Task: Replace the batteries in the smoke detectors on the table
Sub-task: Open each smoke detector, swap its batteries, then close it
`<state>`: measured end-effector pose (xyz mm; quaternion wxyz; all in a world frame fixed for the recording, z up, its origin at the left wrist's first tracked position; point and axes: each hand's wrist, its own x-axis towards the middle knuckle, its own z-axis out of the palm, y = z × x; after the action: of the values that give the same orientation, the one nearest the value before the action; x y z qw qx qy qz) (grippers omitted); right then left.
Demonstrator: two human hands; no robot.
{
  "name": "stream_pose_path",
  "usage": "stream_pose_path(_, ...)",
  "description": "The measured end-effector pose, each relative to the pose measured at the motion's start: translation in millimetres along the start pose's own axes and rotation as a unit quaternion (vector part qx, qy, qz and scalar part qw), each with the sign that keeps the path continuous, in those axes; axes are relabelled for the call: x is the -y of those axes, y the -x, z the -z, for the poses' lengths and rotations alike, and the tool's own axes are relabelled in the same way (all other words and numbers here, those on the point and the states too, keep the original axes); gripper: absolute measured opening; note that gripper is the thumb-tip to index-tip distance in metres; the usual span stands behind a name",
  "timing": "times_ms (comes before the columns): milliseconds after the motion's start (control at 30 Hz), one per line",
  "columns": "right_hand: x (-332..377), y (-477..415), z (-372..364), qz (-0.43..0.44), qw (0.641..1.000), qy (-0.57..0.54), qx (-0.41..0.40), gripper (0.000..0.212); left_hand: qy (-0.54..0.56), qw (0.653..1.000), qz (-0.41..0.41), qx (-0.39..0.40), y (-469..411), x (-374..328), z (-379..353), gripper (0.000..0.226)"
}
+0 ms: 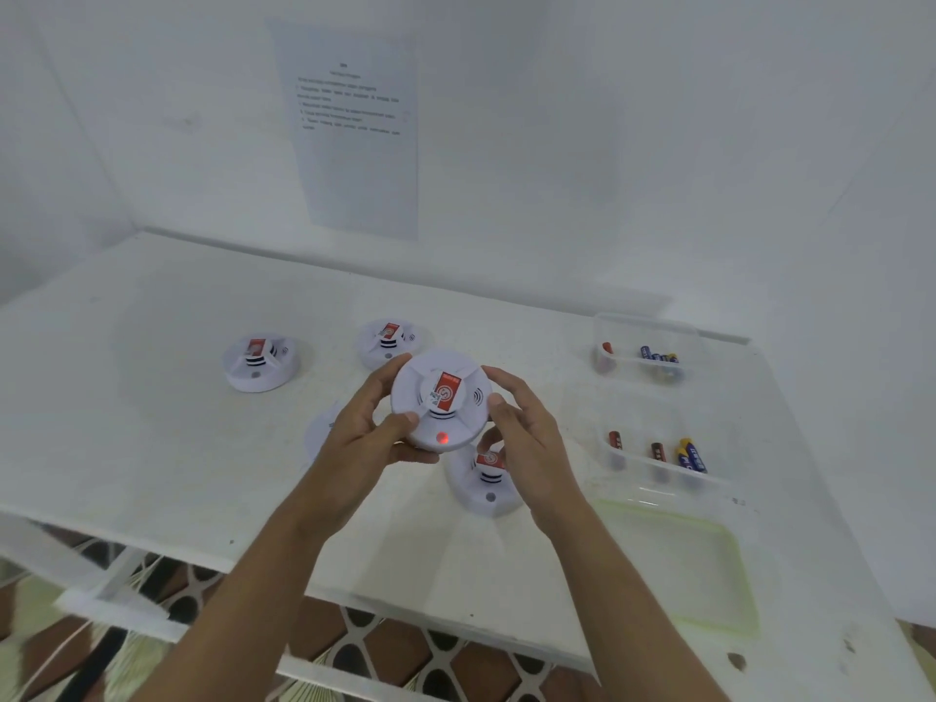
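Two hands hold one smoke detector [440, 400] face up above the middle of a white desk [152, 448], its red lamp [442, 438] glowing on the near side. The left hand [372, 430] clasps the left rim, thumb on top and fingers curled underneath. The right hand [524, 428] grips the opposite rim, thumb on top. Four other units sit on the desk: a far-left detector [261, 364] at centre left of the frame, a rear detector [385, 339] just behind the raised one, a hidden detector [319, 430] mostly covered by the left hand, and a near detector [483, 491] directly below the right hand. Batteries [691, 456] lie in a lower tray [633, 476] and an upper tray [684, 336] at the right of the frame. The raised unit's shell looks closed, so this appears to be either a check of the lamp or the start of opening; the frame does not settle which. Reaching the battery bay would likely call for turning the unit over or twisting its halves apart with both rims held firmly. Open room lies on the left of the desk. The right is crowded by the trays and a pale green lid [678, 564], and the desk's near edge runs just below the forearms.
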<state>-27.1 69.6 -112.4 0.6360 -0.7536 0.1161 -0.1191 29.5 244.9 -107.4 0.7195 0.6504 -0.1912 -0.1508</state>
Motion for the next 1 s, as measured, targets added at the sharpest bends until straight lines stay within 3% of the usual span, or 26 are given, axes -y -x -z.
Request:
stream_pose_path(533,2.7,-16.8,13.0,0.001,1.000,-0.004,0.015,0.030,-0.052,0.998,0.006,-0.033,-19.8,-10.4,-14.0,0.048)
stream_pose_path(1000,-4.5,-49.3,50.5,0.015,0.999,0.012,0.029,0.035,-0.176,0.984,0.013,0.017,-60.8,-11.4,-33.2,0.062)
